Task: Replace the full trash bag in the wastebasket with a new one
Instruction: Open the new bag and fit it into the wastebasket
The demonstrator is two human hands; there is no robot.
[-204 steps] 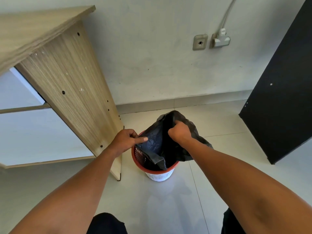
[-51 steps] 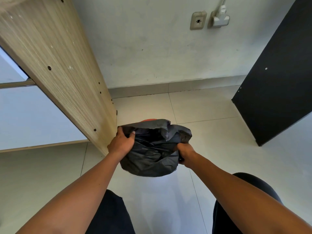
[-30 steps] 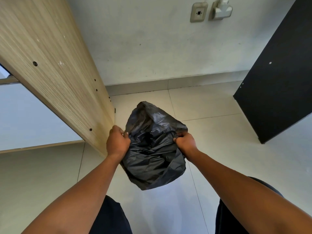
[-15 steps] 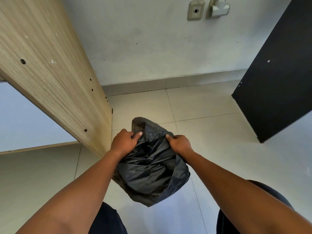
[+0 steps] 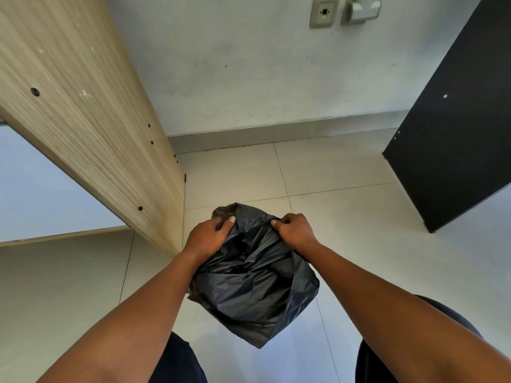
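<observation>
Left hand [image 5: 208, 236] is clenched on the left side of the black trash bag [image 5: 254, 288] near its top, and right hand [image 5: 296, 231] pinches the right side with curled fingers; the bag is held between them, bunched at the top and hanging in front of the body above the tiled floor [image 5: 345, 230]. The wastebasket cannot be seen. A wooden desk panel [image 5: 91, 120] is just left, a black panel [image 5: 453, 120] well right, and wall sockets [image 5: 345, 9] sit above.

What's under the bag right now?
Only floor tile shows beneath the bag, which the left hand and right hand hold. No wastebasket is visible; the bag may cover it.
</observation>
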